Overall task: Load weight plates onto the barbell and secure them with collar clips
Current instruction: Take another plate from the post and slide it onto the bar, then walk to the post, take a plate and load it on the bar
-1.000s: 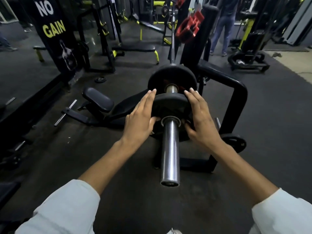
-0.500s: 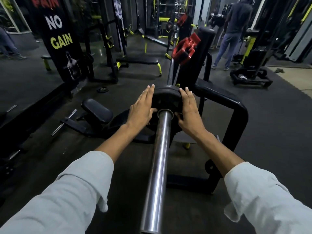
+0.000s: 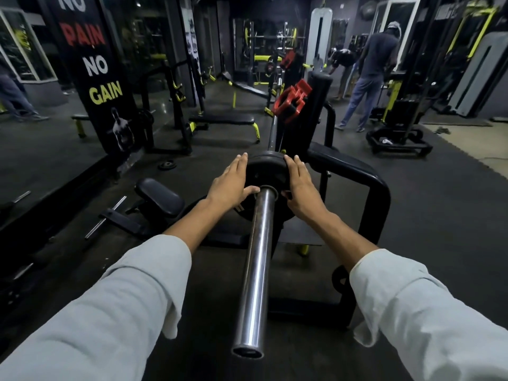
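A steel barbell sleeve (image 3: pixel 257 268) runs from the lower middle away from me. A small black weight plate (image 3: pixel 266 171) sits far up the sleeve, against a larger plate (image 3: pixel 239 213) behind it. My left hand (image 3: pixel 231 182) presses flat on the small plate's left side with straight fingers, its thumb near the sleeve. On the plate's right side my right hand (image 3: pixel 302 188) presses the same way. A red collar clip (image 3: pixel 290 104) rests on top of the black padded upright (image 3: pixel 310 116) just beyond the plates.
A black tube frame (image 3: pixel 379 193) curves round the right of the bar. At the left lie a padded seat (image 3: pixel 160 198) and a loose short bar (image 3: pixel 105 217). A small plate (image 3: pixel 167 165) lies on the floor. Two people (image 3: pixel 371 75) stand at the back right.
Both hands have pushed the small plate further up the sleeve until it meets the larger plate. More bare sleeve shows between me and the plate.
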